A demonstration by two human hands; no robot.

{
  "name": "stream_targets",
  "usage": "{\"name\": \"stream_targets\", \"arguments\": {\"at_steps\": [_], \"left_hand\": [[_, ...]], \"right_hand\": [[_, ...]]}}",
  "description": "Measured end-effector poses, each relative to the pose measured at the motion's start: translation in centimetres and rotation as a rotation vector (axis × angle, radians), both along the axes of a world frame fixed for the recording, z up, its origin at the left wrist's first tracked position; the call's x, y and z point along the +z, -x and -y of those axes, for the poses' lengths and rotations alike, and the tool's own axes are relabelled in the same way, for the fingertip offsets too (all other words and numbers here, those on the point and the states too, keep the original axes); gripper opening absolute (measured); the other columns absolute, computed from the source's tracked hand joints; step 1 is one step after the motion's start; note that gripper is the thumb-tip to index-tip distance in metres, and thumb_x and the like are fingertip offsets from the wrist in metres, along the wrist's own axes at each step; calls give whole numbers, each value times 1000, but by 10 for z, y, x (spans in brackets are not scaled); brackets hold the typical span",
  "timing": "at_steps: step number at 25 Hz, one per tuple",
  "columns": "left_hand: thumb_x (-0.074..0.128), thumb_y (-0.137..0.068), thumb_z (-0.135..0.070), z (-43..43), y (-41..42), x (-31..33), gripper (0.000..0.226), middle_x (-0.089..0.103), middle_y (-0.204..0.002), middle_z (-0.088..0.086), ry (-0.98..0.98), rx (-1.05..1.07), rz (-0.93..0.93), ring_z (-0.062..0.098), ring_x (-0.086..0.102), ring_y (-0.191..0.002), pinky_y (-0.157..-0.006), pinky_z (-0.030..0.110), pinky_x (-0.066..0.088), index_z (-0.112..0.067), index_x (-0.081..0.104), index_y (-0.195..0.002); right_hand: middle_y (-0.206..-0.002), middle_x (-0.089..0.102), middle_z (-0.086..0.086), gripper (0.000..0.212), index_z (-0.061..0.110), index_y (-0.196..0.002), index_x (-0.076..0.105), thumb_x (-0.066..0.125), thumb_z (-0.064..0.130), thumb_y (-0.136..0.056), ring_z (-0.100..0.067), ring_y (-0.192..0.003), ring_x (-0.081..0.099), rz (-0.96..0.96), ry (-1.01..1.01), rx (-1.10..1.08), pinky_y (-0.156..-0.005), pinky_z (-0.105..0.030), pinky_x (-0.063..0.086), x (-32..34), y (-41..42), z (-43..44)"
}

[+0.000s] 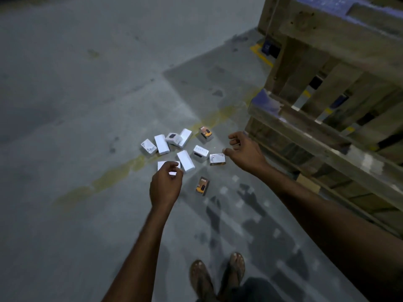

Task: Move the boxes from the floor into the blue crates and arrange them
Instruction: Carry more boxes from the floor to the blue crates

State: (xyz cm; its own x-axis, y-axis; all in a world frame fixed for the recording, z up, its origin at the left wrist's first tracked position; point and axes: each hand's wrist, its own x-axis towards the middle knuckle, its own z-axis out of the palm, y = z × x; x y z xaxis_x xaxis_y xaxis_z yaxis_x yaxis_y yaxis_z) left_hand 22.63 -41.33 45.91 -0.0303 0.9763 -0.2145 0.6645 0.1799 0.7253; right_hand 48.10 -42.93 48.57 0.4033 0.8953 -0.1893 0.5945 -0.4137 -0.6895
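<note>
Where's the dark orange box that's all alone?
In the head view, the dark orange box lies on the floor, right of the left hand.

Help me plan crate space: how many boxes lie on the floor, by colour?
White or pale-faced boxes: 8
Orange-and-dark boxes: 2
Total: 10
One of the white ones is partly hidden behind the left hand.

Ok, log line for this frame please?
stage: reach | left hand: at white box, grip unclear | right hand: open, empty, near silver box | other boxes: loose on floor
</note>
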Motion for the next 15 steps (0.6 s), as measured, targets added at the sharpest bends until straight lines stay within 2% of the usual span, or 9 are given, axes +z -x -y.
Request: {"name": "stream_targets", "arguments": {"at_steps": [3, 7, 11, 15], "left_hand": [[63, -90, -32, 3, -23, -33, 18, 73, -101, -12, 29, 6, 1, 12, 70, -89, -77, 27, 50, -31, 69, -107], [66, -88, -34, 0, -54, -93, 21, 72, -103, -15, 50, 23, -4, 8, 68, -86, -79, 30, 55, -33, 67, -109], [70, -88, -33, -5, -89, -190, 22, 73, -103, -11, 55, 107, 16, 8, 69, -85, -78, 28, 54, -30, 69, -109], [71, -90, -29, -5, -113, -318, 26, 72, -112, -4, 89, 105, 1, 15, 69, -96, -81, 28, 53, -25, 69, -115]], "right_hand": [[-101, 62, 6, 52, 22, -123, 61, 77, 37, -76, -8, -76, 55, -16, -5, 24, -81, -41, 58, -40, -24, -18], [-114, 65, 0, 54, 18, -128, 61, 80, 31, -79, -13, -100, 61, 48, 60, 106, -89, -35, 54, -104, -57, -37], [-121, 65, -4, 59, 20, -130, 60, 81, 30, -76, -21, -110, 61, 81, 96, 187, -93, -41, 53, -207, -89, -53], [-122, 64, -7, 60, 21, -127, 60, 79, 31, -71, -25, -109, 63, 103, 118, 243, -89, -43, 55, -330, -113, -67]]}}
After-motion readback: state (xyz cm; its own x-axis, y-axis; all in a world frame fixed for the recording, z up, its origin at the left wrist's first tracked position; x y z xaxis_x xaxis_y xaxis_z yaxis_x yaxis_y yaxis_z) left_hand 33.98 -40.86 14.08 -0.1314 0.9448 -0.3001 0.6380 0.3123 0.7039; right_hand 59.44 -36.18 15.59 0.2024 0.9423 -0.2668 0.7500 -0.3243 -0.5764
